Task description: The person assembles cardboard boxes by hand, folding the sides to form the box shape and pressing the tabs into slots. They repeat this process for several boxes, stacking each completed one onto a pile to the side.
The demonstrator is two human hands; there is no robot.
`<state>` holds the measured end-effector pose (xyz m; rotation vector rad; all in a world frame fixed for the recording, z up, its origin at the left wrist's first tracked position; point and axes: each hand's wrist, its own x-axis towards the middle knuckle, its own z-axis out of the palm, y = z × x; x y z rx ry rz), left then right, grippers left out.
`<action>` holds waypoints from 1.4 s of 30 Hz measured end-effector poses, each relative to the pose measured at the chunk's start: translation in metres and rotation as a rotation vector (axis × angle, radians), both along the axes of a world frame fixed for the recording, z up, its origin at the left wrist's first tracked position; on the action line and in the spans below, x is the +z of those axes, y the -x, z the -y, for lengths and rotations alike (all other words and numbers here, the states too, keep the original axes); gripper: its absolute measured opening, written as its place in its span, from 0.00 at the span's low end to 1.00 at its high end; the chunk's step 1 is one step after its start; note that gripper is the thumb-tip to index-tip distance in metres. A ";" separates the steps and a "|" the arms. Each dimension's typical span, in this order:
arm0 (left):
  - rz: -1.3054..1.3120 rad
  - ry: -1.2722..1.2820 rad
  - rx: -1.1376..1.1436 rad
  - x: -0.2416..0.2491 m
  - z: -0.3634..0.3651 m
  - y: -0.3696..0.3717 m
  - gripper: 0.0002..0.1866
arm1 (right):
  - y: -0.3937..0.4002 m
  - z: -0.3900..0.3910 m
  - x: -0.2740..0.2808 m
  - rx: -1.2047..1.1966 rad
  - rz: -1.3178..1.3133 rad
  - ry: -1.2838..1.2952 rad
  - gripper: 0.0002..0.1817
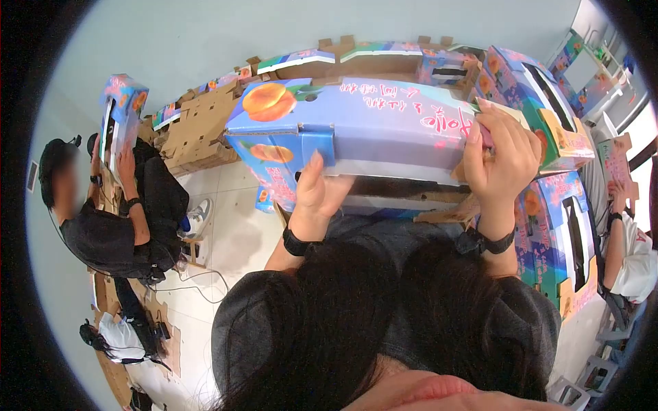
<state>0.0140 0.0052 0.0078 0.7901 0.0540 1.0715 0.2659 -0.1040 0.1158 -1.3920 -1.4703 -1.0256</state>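
In front of my chest is a blue and purple printed cardboard fruit box [384, 116] with peach pictures and pink lettering. It appears upside down from here, and a dark gap shows along its near side. My left hand [319, 188] is at the box's near left corner, the thumb pressed on a small blue flap [319, 142] and the other fingers partly hidden. At the right end, my right hand [504, 154] has its fingers curled over the box edge beside a loose cardboard tab. A dark band is on each wrist.
More printed boxes [534, 103] are stacked close on my right, with others [548, 233] below. Brown flattened cardboard [195, 130] lies along the wall. A person [103, 226] at left holds a similar box. Another person [627, 253] works at far right. A cable [205, 274] crosses the floor.
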 end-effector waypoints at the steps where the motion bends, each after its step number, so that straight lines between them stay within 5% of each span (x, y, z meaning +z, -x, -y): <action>1: -0.011 0.000 0.012 0.002 0.000 -0.001 0.41 | 0.000 -0.001 0.000 -0.003 -0.002 0.000 0.09; 42: 0.061 -0.058 0.036 0.016 -0.031 -0.025 0.38 | -0.001 -0.001 -0.003 -0.113 -0.021 0.031 0.10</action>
